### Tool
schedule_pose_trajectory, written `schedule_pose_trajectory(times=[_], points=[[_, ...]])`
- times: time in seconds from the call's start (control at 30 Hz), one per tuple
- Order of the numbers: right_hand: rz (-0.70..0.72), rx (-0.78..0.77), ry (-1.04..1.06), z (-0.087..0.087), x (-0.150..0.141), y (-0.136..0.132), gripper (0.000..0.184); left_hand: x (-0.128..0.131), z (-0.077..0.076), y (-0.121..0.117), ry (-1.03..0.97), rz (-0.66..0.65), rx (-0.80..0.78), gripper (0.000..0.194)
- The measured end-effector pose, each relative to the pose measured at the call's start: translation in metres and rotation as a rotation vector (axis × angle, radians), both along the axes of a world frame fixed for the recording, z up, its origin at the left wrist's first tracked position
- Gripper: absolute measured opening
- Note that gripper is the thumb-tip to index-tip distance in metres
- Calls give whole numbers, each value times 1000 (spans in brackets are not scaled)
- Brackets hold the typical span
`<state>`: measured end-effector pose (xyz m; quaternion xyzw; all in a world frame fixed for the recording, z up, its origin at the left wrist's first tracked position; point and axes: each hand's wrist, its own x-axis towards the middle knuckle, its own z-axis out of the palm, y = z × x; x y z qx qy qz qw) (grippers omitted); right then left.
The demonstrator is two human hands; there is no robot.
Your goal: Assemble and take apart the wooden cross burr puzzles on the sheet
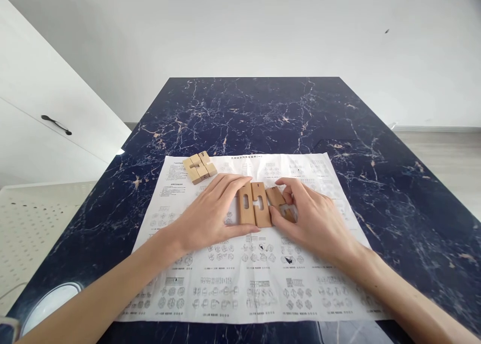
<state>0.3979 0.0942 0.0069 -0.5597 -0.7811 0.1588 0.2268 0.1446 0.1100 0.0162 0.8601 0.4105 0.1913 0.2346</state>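
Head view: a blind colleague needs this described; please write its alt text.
A left hand spans two slotted wooden pieces side by side; the right hand touches a third, angled piece. All lie on a printed diagram sheet over a dark marbled table; wooden blocks sit near the sheet's far left corner.

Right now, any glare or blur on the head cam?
Head view: soft light; pale reflection at the bottom edge of the table; small print on the sheet too fuzzy to read; the 3 on the block cluster is legible.
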Motion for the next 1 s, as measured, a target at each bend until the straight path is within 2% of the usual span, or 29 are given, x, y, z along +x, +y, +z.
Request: schedule_pose_trajectory(times=[0.27, 0.37, 0.47, 0.53, 0.63, 0.77, 0.9, 1.0], points=[[5, 10, 25, 0, 2, 2, 31, -1, 0, 1, -60, -8, 80, 88], [-22, -30, 116, 3, 4, 5, 26, -1, 1, 0, -110, -17, 136, 88], [-109, -66, 227, 7, 7, 8, 25, -1, 2, -1, -160, -2, 191, 88], [-126, -118, 320, 12, 9, 9, 28, 0, 2, -2, -203, 15, 223, 88], [14, -280, 452, 18, 11, 8, 44, 2, 2, -4, -281, 31, 255, 89], [241, -529, 583, 23, 7, 2, 52, 5, 2, -7, -371, 11, 268, 90], [332, -700, 710, 22, 6, -4, 52, 8, 0, -12, -440, -39, 245, 91], [370, -769, 759, 19, 9, -4, 48, 9, -1, -14, -478, -77, 160, 95]])
